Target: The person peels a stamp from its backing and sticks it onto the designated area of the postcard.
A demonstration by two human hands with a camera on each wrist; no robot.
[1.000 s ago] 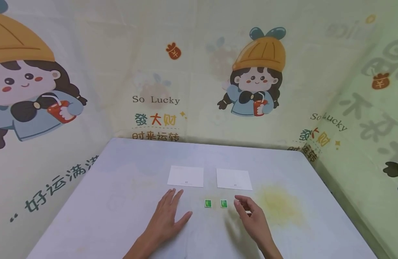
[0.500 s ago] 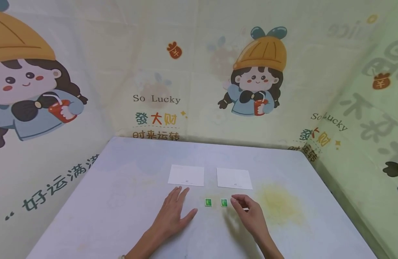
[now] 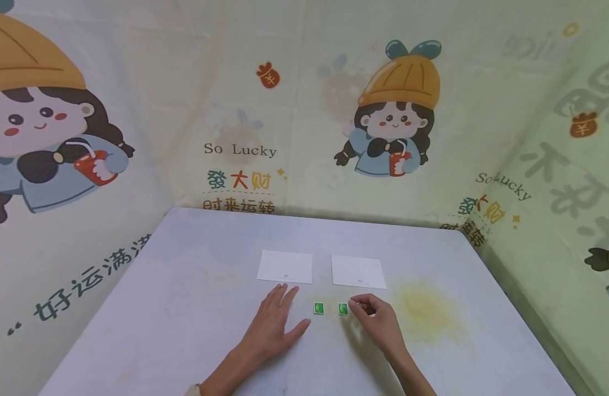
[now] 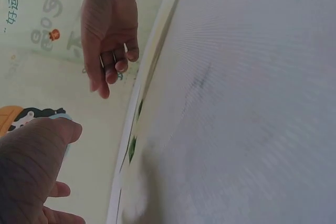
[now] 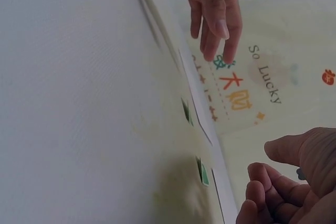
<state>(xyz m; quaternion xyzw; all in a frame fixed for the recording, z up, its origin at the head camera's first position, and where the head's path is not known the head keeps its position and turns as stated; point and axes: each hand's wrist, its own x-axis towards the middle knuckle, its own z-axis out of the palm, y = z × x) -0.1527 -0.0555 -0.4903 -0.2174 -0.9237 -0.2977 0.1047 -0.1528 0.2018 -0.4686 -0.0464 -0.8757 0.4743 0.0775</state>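
Two small green stamps with white edges lie side by side on the white table: the left stamp (image 3: 318, 308) and the right stamp (image 3: 343, 309). In the right wrist view, the right stamp (image 5: 203, 172) seems slightly lifted at an edge. My right hand (image 3: 378, 322) hovers just right of it, fingers loosely curled, with a gap between thumb and forefinger and nothing held. My left hand (image 3: 272, 327) is left of the stamps, fingers spread and holding nothing. Its fingertips are near the lower edge of the left white envelope or card (image 3: 285, 264); whether they touch the table I cannot tell.
A second white envelope or card (image 3: 358, 268) lies to the right of the first, behind the stamps. Yellowish staining (image 3: 428, 311) marks the table (image 3: 185, 264) at the right. Printed cloth (image 3: 304, 110) hangs along the back and both sides.
My left hand has moved right and slightly forward, towards the stamps. The right hand has shifted left, its fingertips now beside the right stamp. The stamps and white sheets stay put.
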